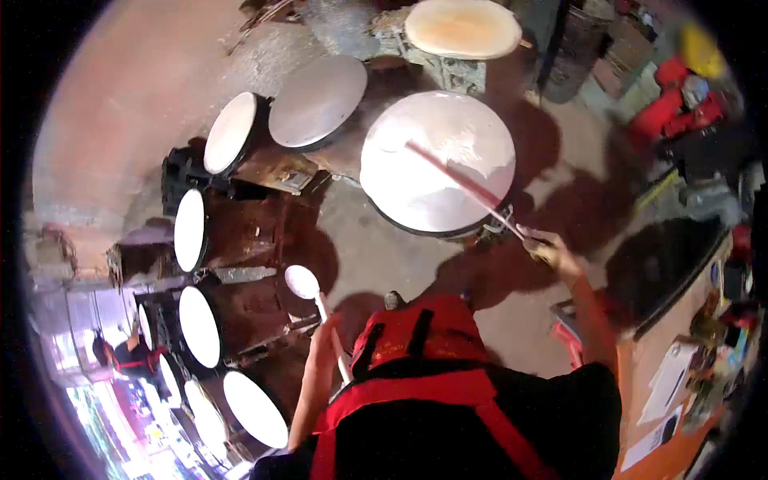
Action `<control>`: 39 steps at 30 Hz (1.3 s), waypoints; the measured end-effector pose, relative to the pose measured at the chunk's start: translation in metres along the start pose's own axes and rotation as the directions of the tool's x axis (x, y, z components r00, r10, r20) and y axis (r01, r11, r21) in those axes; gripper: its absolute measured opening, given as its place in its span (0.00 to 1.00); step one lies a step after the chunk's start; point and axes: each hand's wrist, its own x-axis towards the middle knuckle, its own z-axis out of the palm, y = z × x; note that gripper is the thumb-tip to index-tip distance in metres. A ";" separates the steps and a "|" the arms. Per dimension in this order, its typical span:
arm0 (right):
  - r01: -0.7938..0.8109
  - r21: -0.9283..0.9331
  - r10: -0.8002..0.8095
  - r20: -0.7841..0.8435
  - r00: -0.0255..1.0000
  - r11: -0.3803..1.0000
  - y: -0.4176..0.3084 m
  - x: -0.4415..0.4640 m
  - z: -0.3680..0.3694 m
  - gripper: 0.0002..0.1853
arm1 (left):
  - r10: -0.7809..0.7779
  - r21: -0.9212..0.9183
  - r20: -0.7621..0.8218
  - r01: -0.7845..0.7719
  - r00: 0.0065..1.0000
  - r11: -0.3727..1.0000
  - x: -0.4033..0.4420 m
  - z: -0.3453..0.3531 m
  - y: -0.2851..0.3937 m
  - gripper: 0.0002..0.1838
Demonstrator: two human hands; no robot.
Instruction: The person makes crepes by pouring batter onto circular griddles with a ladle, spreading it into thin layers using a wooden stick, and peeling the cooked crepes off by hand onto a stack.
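My left hand (326,334) is closed around the pale handle of a large white spoon (302,282), whose round bowl points up and away from me. My right hand (547,250) grips the thin end of a long wooden stick (452,176). The stick stretches over a big round vessel (412,230), and its far tip is at the glossy white stuff (400,188) filling it. Whether the tip dips in or hovers, I cannot tell. A red apron with a pouch (424,336) hangs at my front.
Several more round vessels with pale tops, one a grey disc (320,102), curve along the left and far side. A tan-topped round (462,29) stands at the back. At right are a table with papers (670,382) and red items (672,104). Another person (134,358) is far left.
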 end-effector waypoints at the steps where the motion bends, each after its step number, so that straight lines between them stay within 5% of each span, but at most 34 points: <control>1: 0.057 0.022 -0.054 -0.111 0.992 0.998 0.012 -0.012 0.010 0.18 | -0.059 0.105 0.046 0.054 0.997 0.993 0.009 -0.005 0.009 0.12; 4: 0.274 0.040 -0.236 -0.397 0.887 0.961 0.040 0.001 0.069 0.17 | 0.045 0.065 0.296 -0.068 0.954 0.996 0.048 -0.020 0.019 0.11; 5: 0.293 0.013 -0.276 -0.305 0.911 0.956 0.058 0.002 0.078 0.20 | 0.028 0.082 0.316 -0.057 0.948 0.995 0.057 -0.027 0.027 0.10; 7: 0.062 0.232 0.019 -0.330 0.944 0.971 0.083 -0.047 0.093 0.17 | -0.011 0.109 0.356 -0.030 0.935 0.994 0.070 -0.036 0.048 0.08; 9: -0.098 0.199 0.147 -0.252 0.956 0.975 0.088 -0.104 0.105 0.19 | -0.064 0.134 0.387 0.013 0.920 0.991 0.109 -0.061 0.050 0.08; 11: -0.067 0.312 0.143 -0.229 0.963 0.948 0.107 -0.133 0.134 0.21 | -0.096 0.138 0.392 0.044 0.915 0.989 0.145 -0.088 0.048 0.09; 13: 0.130 0.730 0.162 -0.316 0.935 0.671 0.172 -0.124 0.169 0.23 | -0.146 0.143 0.365 0.099 0.920 0.985 0.170 -0.114 0.043 0.10; 14: -0.199 0.533 0.486 -0.476 0.733 0.822 0.116 -0.100 0.223 0.17 | -0.146 0.118 0.365 0.110 0.919 0.987 0.176 -0.128 0.041 0.09; 15: -0.193 0.523 0.505 -0.560 0.656 0.830 0.108 -0.066 0.268 0.18 | -0.145 0.088 0.361 0.121 0.921 0.989 0.178 -0.143 0.038 0.09; 17: 0.257 0.737 0.292 -0.527 0.798 0.625 0.108 0.016 0.344 0.20 | -0.105 0.022 0.385 0.104 0.917 0.994 0.185 -0.178 0.026 0.09; 19: 0.442 0.837 0.088 -0.492 0.866 0.323 0.085 0.109 0.399 0.22 | -0.148 -0.008 0.284 0.156 0.947 0.988 0.162 -0.197 0.031 0.11; 20: 0.471 0.318 -0.201 -0.612 0.765 0.823 0.049 0.131 0.419 0.22 | -0.142 -0.039 0.270 0.158 0.952 0.987 0.156 -0.209 0.026 0.11; 21: 0.282 -0.376 -0.469 -0.665 0.581 0.883 0.013 0.153 0.439 0.23 | -0.120 -0.075 0.242 0.142 0.963 0.987 0.149 -0.219 0.024 0.12; 22: 0.235 -0.413 -0.469 -0.675 0.569 0.880 0.012 0.190 0.447 0.24 | -0.120 -0.120 0.293 0.161 0.948 0.980 0.157 -0.237 0.016 0.13; 26: -0.123 -0.186 -0.073 -0.788 0.612 0.975 -0.002 0.204 0.451 0.23 | -0.086 -0.199 0.139 0.113 0.987 0.974 0.141 -0.262 0.008 0.13; 27: 0.245 -0.386 -0.456 -0.793 0.404 0.889 0.049 0.221 0.448 0.22 | -0.097 -0.199 0.124 0.120 0.988 0.973 0.144 -0.266 0.006 0.13; 29: 0.199 -0.381 -0.428 -0.757 0.494 0.903 0.094 0.212 0.428 0.22 | -0.117 -0.139 0.112 0.132 0.987 0.981 0.144 -0.268 0.006 0.11; 31: 0.113 -0.148 -0.186 -0.793 0.580 0.983 0.062 0.147 0.425 0.23 | -0.141 -0.175 0.179 0.173 0.974 0.969 0.148 -0.265 0.005 0.11; 35: 0.149 0.020 -0.072 -0.809 0.583 0.989 0.088 0.116 0.371 0.20 | -0.169 -0.172 0.232 0.211 0.958 0.962 0.143 -0.252 0.007 0.12; 37: 0.138 0.328 0.184 -0.777 0.602 0.935 0.003 0.073 0.379 0.16 | -0.157 -0.156 0.227 0.195 0.961 0.968 0.144 -0.247 0.005 0.13; 39: 0.298 0.398 0.141 -0.771 0.620 0.868 0.006 0.088 0.359 0.12 | -0.183 -0.115 0.237 0.214 0.954 0.970 0.154 -0.248 -0.004 0.17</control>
